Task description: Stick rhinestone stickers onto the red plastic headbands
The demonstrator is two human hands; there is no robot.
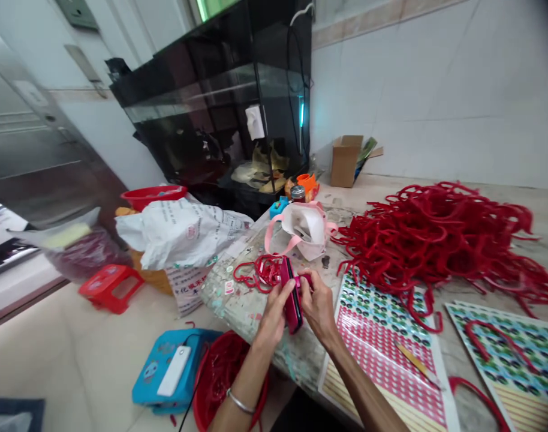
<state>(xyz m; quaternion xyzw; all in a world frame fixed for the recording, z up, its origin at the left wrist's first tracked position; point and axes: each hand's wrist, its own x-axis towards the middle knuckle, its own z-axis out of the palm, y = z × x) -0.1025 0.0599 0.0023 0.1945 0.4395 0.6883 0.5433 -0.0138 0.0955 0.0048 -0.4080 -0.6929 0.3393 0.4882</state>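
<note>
A magenta phone-like case (292,309) with a dark edge stands tilted between my hands, over the table's near edge. My left hand (274,315) is closed around its left side. The fingers of my right hand (318,303) are curled at its right side, gripping a small pink flap or clasp on it; the fingertips are partly hidden. Just behind lies a small tangle of red fuzzy strips (262,273). A white and pink bag (307,240) with pink handles sits beyond it.
A large heap of red fuzzy strips (445,234) covers the table's right. Printed sticker sheets (382,336) lie in front, with a yellow craft knife (415,363) on one. On the floor are a red basin (224,366), a blue stool (159,360) bearing a white power bank (175,370), and a red stool (114,288).
</note>
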